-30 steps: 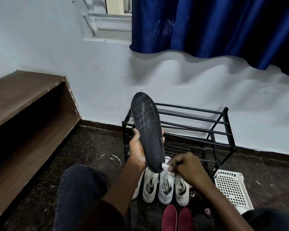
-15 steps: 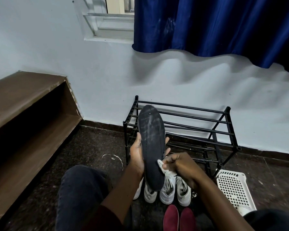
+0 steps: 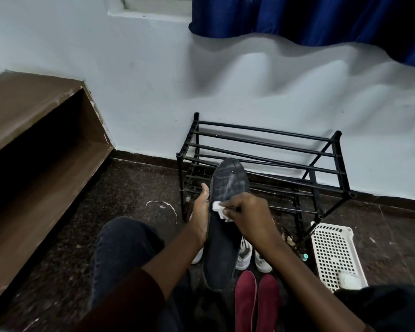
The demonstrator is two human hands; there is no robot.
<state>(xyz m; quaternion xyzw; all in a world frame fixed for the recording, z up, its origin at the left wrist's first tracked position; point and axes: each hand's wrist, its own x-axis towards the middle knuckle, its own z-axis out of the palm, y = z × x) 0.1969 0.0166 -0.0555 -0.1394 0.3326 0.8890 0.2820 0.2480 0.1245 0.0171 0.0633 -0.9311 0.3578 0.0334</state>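
A black shoe (image 3: 228,188) is held sole-up in front of me, its toe pointing away toward the rack. My left hand (image 3: 200,212) grips its left side from underneath, thumb up along the edge. My right hand (image 3: 247,213) pinches a small white wipe (image 3: 218,207) and presses it on the middle of the dusty sole. The shoe's upper is hidden beneath the sole.
A black metal shoe rack (image 3: 268,159) stands against the white wall ahead. White sneakers (image 3: 243,256) and a maroon pair (image 3: 255,305) lie on the dark floor below my hands. A white perforated basket (image 3: 333,255) sits at the right, a brown wooden shelf (image 3: 34,140) at the left.
The shoe has dropped lower and tilted flatter toward me. My right hand with the wipe has moved from the sole's right edge up onto its middle. The camera has tipped downward.
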